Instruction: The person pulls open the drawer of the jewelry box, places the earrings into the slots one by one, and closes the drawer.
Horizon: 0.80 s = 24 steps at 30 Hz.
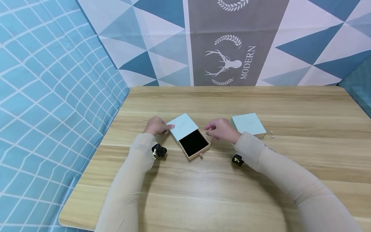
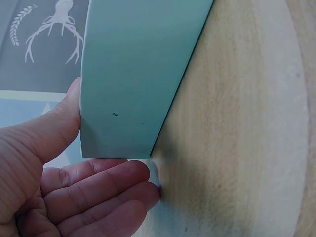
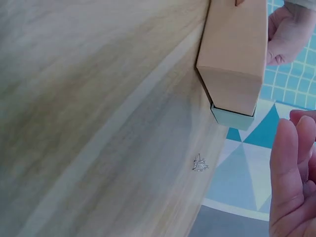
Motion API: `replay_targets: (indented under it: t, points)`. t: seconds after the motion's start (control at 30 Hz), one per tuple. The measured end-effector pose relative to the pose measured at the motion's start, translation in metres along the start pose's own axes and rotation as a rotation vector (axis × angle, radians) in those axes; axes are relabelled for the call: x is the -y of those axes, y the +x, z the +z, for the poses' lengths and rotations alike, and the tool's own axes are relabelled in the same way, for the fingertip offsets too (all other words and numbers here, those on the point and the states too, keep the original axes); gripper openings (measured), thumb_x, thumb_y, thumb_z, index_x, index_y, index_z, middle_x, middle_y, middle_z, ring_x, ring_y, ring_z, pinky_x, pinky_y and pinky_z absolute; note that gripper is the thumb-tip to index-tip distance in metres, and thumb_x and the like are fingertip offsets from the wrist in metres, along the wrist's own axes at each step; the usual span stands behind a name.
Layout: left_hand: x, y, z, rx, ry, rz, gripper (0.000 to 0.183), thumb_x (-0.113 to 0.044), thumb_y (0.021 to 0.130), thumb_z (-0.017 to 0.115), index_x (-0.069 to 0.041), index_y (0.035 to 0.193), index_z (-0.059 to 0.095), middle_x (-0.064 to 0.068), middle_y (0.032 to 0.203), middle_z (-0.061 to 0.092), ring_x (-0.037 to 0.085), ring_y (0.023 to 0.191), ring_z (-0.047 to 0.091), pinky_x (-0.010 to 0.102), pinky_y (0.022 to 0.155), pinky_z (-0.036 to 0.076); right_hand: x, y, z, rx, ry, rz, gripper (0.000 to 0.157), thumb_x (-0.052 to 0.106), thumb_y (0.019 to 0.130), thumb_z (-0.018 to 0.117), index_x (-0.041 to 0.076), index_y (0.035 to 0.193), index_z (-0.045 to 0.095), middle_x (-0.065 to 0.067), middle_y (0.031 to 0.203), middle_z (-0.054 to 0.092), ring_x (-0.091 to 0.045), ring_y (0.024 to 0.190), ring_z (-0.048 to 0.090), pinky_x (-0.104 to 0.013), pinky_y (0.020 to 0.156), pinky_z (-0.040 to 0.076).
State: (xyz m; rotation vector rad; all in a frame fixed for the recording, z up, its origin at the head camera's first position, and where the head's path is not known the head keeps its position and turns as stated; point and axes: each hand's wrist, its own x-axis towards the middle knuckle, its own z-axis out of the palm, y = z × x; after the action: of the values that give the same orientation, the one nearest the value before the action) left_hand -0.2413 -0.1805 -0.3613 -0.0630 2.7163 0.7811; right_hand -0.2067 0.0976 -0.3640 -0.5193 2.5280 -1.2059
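Note:
My left hand holds a pale blue jewelry box at its back left corner, thumb on top and fingers against its end. The box's drawer is pulled partway out, showing a black lining and a peach rim with a small pull tab. In the left wrist view, the loosely bent fingers sit at the end of the box's side. My right hand hovers just right of the drawer, thumb and forefinger pinching a small pale item. Its exact kind I cannot tell.
A second pale blue box stands farther right, partly behind my right wrist. Small jewelry pieces lie by its right side. In the right wrist view, a small silver ornament shows against the wooden table. Patterned cloth hangs behind and at the left.

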Motion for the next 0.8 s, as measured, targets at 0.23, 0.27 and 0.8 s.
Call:
replay_targets:
  t: [0.23,0.27,0.8]
  points:
    - [-0.0003,-0.0012,0.0003,-0.004,0.009,0.019,0.057,-0.039,0.09,0.067,-0.013,0.046,0.042,-0.003,0.044,0.032,0.01,0.044,0.024,0.027,0.048,0.027,-0.0021,-0.0056,-0.0007,0.017,-0.077,-0.136,0.017,0.002,0.087,0.063,-0.006,0.101,0.07,0.004,0.051,0.049,-0.008,0.043,0.045,-0.027,0.063,0.045]
    - [-0.0001,-0.0013,0.0001,-0.005,0.01,0.023,0.057,-0.039,0.09,0.067,-0.013,0.046,0.042,-0.003,0.044,0.032,0.01,0.044,0.024,0.027,0.048,0.027,-0.0028,-0.0061,-0.0009,0.016,-0.092,-0.163,0.016,0.001,0.087,0.064,-0.006,0.1,0.071,0.004,0.052,0.048,-0.007,0.044,0.044,-0.027,0.063,0.045]
    - [0.0003,-0.0001,0.0002,0.0,-0.013,0.016,0.053,-0.038,0.09,0.068,-0.008,0.05,0.048,-0.003,0.043,0.035,0.011,0.043,0.024,0.027,0.048,0.028,-0.0036,-0.0081,0.0038,-0.062,-0.479,-0.625,0.01,0.003,0.082,0.07,0.005,0.089,0.077,0.005,0.068,0.061,0.002,0.055,0.033,-0.018,0.05,0.03]
